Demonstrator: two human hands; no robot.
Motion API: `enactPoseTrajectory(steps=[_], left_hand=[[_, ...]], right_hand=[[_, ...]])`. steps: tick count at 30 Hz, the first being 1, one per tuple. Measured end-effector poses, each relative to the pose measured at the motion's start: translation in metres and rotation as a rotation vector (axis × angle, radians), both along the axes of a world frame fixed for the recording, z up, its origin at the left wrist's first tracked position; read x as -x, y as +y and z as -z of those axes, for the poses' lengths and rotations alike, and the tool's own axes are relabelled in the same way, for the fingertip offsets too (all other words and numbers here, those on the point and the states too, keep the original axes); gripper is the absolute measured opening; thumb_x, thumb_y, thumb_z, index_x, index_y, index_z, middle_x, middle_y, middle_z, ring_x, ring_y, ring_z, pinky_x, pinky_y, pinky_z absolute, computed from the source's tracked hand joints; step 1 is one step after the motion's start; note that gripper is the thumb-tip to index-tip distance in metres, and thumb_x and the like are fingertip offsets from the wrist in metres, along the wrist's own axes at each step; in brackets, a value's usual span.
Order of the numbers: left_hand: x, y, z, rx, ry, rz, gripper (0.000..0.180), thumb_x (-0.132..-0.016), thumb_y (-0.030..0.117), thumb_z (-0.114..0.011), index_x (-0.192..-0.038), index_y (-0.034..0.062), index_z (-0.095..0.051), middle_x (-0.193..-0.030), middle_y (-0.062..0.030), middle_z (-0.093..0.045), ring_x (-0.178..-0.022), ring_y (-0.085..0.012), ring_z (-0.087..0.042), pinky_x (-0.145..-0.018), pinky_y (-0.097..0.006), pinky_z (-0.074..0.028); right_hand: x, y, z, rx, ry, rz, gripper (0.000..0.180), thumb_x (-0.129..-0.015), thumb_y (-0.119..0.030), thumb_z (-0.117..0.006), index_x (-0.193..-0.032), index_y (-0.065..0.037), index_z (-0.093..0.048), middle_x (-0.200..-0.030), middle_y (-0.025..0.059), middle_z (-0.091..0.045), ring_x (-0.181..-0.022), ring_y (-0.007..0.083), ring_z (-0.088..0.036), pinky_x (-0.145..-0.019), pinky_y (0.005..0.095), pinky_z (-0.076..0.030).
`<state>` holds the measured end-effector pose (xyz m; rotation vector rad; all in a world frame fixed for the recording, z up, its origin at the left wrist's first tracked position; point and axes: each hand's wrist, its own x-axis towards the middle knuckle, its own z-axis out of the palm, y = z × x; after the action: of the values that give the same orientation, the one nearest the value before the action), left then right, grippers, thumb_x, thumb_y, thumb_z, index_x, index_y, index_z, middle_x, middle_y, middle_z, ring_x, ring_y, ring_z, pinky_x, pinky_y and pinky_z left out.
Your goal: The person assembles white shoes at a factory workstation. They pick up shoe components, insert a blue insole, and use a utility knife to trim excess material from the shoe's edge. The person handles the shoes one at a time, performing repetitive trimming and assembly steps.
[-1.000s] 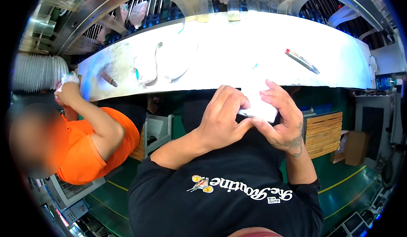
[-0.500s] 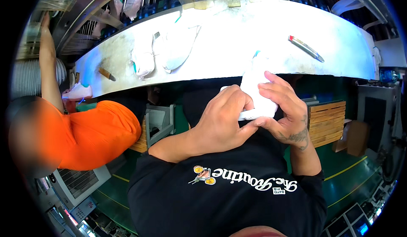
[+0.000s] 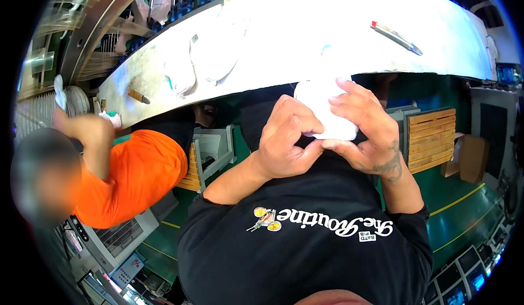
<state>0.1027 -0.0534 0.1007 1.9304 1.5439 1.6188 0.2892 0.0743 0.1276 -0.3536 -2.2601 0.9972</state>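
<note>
Just off the near edge of the white table point(image 3: 284, 48), I hold a white sock point(image 3: 335, 126) between both hands. My left hand point(image 3: 289, 135) is closed, its thumb and bent fingers pinching the sock's near end. My right hand point(image 3: 367, 127) curls around the other side, thumb meeting the left thumb at the near edge. The sock's far part reaches onto the table, where a small teal mark point(image 3: 326, 49) shows; glare blurs its outline. Two other white socks, one nearer point(image 3: 181, 77) and one farther right point(image 3: 222, 59), lie on the table to the left.
A slim metal tool with a red end point(image 3: 397, 37) lies at the table's right, a brown-handled tool point(image 3: 138, 96) at its left. A co-worker in orange point(image 3: 134, 174) sits close on my left. Slatted wooden stools point(image 3: 431, 140) stand below; metal framing point(image 3: 98, 29) rises at far left.
My hands have drawn the sock slightly nearer, and its near end is now tucked more tightly between my thumbs. The co-worker's arm has come back from the rack. The view has shifted a little.
</note>
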Motion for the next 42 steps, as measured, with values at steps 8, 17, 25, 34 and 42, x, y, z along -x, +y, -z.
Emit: enactPoseTrajectory(steps=[8, 17, 25, 34, 42], left_hand=[[0.003, 0.008, 0.026, 0.05, -0.104, -0.065, 0.053, -0.07, 0.021, -0.105, -0.103, 0.0068, -0.066, -0.096, -0.01, -0.065, -0.086, -0.027, -0.063, -0.075, -0.037, -0.054], [-0.01, 0.009, 0.014, 0.079, -0.16, -0.053, 0.048, -0.072, 0.015, -0.104, -0.099, 0.0032, -0.067, -0.093, -0.0107, -0.068, -0.082, -0.0234, -0.067, -0.072, -0.033, -0.055], [-0.017, 0.019, 0.027, 0.075, -0.229, -0.13, 0.048, -0.072, 0.015, -0.104, -0.102, 0.0046, -0.068, -0.097, -0.0116, -0.07, -0.086, -0.025, -0.07, -0.074, -0.034, -0.057], [-0.018, 0.027, 0.026, 0.132, -0.198, -0.099, 0.046, -0.072, 0.009, -0.099, -0.097, 0.0056, -0.061, -0.095, -0.0112, -0.062, -0.085, -0.0297, -0.064, -0.072, -0.039, -0.055], [-0.022, 0.047, 0.034, 0.047, -0.192, -0.103, 0.049, -0.071, 0.009, -0.101, -0.1, 0.0063, -0.061, -0.095, -0.009, -0.063, -0.083, -0.0265, -0.061, -0.071, -0.038, -0.053]], right_hand=[[-0.01, 0.008, 0.001, 0.064, 0.026, -0.017, 0.047, -0.079, -0.011, -0.094, -0.12, 0.0, -0.075, -0.123, 0.0188, -0.078, -0.134, 0.0452, -0.069, -0.112, 0.0534, -0.055], [-0.026, 0.038, 0.017, 0.196, 0.098, -0.105, 0.045, -0.089, -0.02, -0.088, -0.123, 0.005, -0.074, -0.123, 0.0232, -0.078, -0.136, 0.0491, -0.067, -0.114, 0.0533, -0.053], [-0.026, 0.036, 0.018, 0.176, 0.073, -0.086, 0.044, -0.091, -0.023, -0.087, -0.123, 0.004, -0.073, -0.124, 0.0224, -0.077, -0.136, 0.0488, -0.067, -0.114, 0.0539, -0.053], [-0.014, 0.026, 0.005, 0.161, -0.022, 0.052, 0.045, -0.083, -0.016, -0.091, -0.12, 0.0, -0.069, -0.129, 0.0214, -0.075, -0.137, 0.0445, -0.067, -0.111, 0.0498, -0.055], [-0.015, 0.036, -0.019, 0.0, -0.275, 0.227, 0.048, -0.077, -0.015, -0.094, -0.114, -0.001, -0.069, -0.138, 0.0261, -0.07, -0.122, 0.0374, -0.073, -0.099, 0.0459, -0.059]])
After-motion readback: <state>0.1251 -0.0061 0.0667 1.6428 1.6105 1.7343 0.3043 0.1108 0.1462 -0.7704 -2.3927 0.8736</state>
